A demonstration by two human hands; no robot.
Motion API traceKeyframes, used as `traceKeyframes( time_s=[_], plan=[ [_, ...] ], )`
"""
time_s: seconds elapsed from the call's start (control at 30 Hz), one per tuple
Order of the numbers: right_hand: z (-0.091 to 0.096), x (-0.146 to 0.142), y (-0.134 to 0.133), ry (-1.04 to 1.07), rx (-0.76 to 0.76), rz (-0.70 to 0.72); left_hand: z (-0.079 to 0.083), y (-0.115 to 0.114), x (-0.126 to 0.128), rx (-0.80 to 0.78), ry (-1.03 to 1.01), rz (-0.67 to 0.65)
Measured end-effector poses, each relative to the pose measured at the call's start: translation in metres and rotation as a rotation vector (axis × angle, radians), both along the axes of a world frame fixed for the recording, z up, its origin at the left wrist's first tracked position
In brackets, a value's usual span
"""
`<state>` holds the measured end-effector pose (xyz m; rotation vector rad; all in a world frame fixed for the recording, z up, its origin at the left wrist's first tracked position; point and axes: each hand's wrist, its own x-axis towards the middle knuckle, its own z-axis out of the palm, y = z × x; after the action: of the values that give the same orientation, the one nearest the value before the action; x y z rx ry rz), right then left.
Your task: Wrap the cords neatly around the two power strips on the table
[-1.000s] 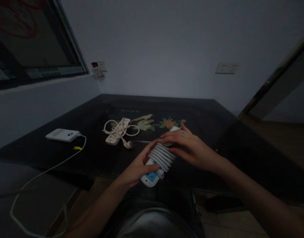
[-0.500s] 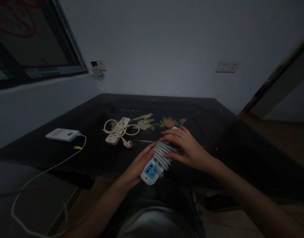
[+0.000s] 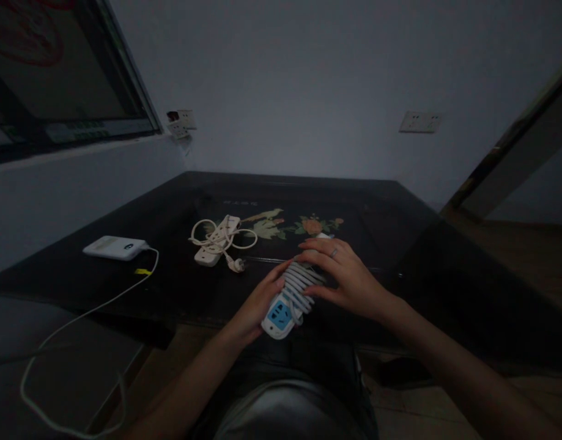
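Observation:
A white power strip with a blue socket face (image 3: 281, 316) rests at the near edge of the dark table (image 3: 391, 244). Its grey cord (image 3: 299, 283) is wound round its body in several turns. My left hand (image 3: 257, 302) grips the strip from the left side, thumb near the coils. My right hand (image 3: 342, 275), with a ring on one finger, lies over the far end of the coils with its fingers curled onto the cord.
A second white power strip (image 3: 216, 240) with a loosely looped cord and plug lies farther back on the left. A white power bank (image 3: 115, 247) sits at the table's left edge, its cable (image 3: 101, 305) hanging off. Wall sockets (image 3: 421, 121) are behind.
The coils have been pushed closer together toward the far end, showing more of the blue socket face. My right hand has shifted slightly over the coils.

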<state>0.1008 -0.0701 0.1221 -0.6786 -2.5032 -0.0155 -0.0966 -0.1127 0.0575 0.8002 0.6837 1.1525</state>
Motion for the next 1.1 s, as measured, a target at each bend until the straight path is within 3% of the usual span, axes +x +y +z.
traceKeyframes(
  time_s=[0.27,0.53,0.77,1.1],
  plan=[
    [0.0011,-0.0027,-0.0011,-0.061,0.023,0.019,-0.0073,-0.0005,0.0019,0.017,0.007,0.049],
    [-0.0027,0.0013,0.0014,-0.03,0.019,0.031,-0.0094,-0.0015,0.0009,0.009,-0.034,-0.001],
    [-0.0031,-0.0033,-0.0018,-0.1,0.068,0.057,-0.0066,0.002,0.0045,-0.118,0.0,-0.073],
    [-0.0045,-0.0022,-0.0009,-0.09,0.048,0.051,-0.0063,0.0,0.0034,-0.116,0.038,-0.068]
  ],
)
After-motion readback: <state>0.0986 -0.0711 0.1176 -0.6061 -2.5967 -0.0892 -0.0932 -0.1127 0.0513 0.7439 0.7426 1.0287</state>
